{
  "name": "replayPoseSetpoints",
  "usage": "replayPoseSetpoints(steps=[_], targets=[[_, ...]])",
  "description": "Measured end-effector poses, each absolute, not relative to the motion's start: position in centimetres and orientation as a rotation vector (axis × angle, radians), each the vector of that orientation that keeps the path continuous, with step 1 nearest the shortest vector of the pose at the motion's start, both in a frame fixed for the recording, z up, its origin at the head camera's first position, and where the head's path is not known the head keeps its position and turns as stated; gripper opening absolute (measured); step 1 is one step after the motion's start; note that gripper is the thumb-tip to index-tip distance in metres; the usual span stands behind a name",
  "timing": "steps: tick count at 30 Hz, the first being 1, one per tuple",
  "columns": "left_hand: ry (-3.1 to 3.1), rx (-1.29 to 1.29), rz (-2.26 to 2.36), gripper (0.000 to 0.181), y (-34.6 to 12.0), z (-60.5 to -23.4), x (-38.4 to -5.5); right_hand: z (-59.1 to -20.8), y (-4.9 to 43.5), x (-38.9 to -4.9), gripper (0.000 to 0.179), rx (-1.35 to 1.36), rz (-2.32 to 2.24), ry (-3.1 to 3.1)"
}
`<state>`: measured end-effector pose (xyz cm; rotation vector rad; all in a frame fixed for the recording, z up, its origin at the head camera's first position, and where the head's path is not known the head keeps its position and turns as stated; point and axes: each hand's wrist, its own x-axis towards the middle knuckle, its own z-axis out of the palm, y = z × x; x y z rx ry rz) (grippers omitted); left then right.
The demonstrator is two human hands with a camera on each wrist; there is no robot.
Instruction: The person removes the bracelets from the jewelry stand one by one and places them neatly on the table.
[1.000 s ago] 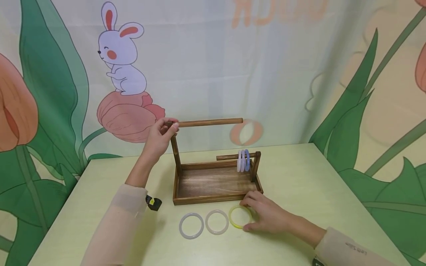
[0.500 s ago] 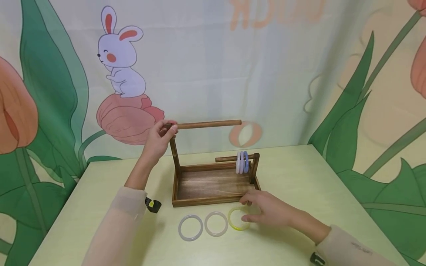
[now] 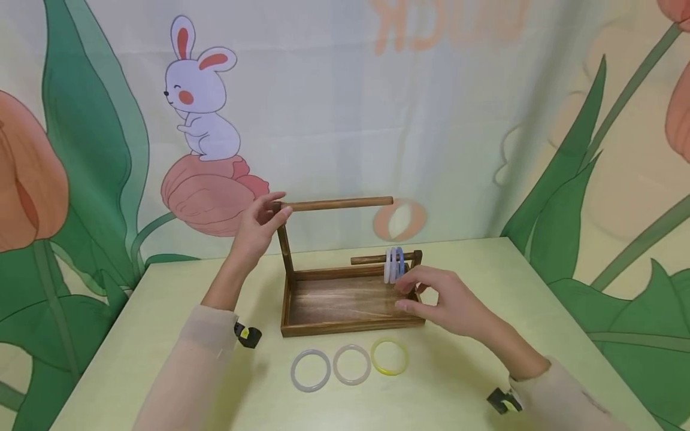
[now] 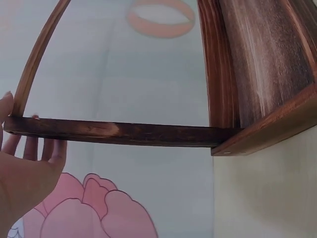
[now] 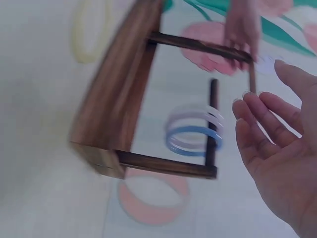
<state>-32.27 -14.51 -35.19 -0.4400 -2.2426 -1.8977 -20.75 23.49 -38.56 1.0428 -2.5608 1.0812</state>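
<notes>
A dark wooden bangle stand [image 3: 353, 330] has a tray base, a tall post with a long upper bar [image 3: 339, 204], and a shorter lower bar [image 3: 366, 260]. My left hand [image 3: 257, 226] holds the top corner of the tall post, thumb in front of the bar and index raised loosely above it. On the lower bar hang two pale bangles [image 3: 388, 266] and a blue bangle [image 3: 401, 257]. My right hand [image 3: 450, 299] is over the tray's right end, thumb and fingers apart, holding nothing; its fingertips overlap the blue bangle's lower edge in the head view.
In front of the tray, a grey-blue bangle [image 3: 311, 389], a pale pink bangle [image 3: 352, 382] and a yellow bangle [image 3: 389, 373] lie in a row on the light table [image 3: 162, 341]. A printed curtain [image 3: 334, 120] stands behind the table.
My right hand has risen away from the yellow bangle toward the lower bar, leaving that bangle on the table. My left hand stays at the post top, its index and thumb slightly farther apart.
</notes>
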Motion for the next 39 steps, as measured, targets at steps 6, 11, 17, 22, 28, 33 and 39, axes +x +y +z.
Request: replayPoseSetpoints(steps=[6, 11, 17, 22, 28, 33, 39], targets=[[-2.246, -0.423, -1.694, 0.056, -14.6, -32.4, -29.3, -36.2, 24.2, -21.0, 0.02, 0.847, 1.234, -2.497], [-2.151, -0.419, -1.454, 0.051, -15.0, -31.3, -28.2, -33.8, 24.4, -19.9, 0.021, 0.754, 1.281, -2.465], [-2.134, -0.66, -1.252, 0.04, -13.1, -30.4, -25.9, -33.5, 24.6, -20.3, 0.025, 0.723, 1.249, -2.414], [-2.199, -0.924, -1.203, 0.034, -9.3, -30.9, -24.1, -34.5, 24.7, -21.6, 0.025, 0.697, 1.246, -2.394], [-2.378, -1.079, -1.118, 0.04, -5.3, -33.8, -24.6, -36.3, 25.4, -23.5, 0.031, 0.611, 1.32, -2.379], [-2.471, -1.082, -1.033, 0.047, -3.0, -36.4, -26.4, -37.6, 25.3, -25.0, 0.033, 0.538, 1.379, -2.42], [-2.551, -1.053, -1.015, 0.06, -0.8, -38.4, -28.3, -38.7, 24.9, -25.9, 0.028, 0.512, 1.464, -2.457]])
